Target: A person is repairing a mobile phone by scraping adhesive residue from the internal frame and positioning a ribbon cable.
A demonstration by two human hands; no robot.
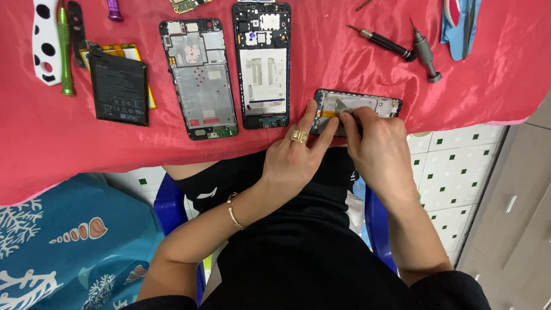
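Observation:
An opened phone frame [367, 102] lies sideways at the near edge of the red cloth [321, 40]. My left hand [295, 158], with a gold ring, presses two fingers on the frame's left end and holds it down. My right hand [376, 143] pinches a small grey tool [342, 106] whose tip rests inside the frame. Whether the tip touches the orange strip there, I cannot tell.
Two more stripped phone frames [200, 77] [262, 63] lie side by side farther back. A black battery [117, 86] lies to their left, by a green tool [65, 49]. Two screwdrivers [381, 41] [426, 51] rest at the back right.

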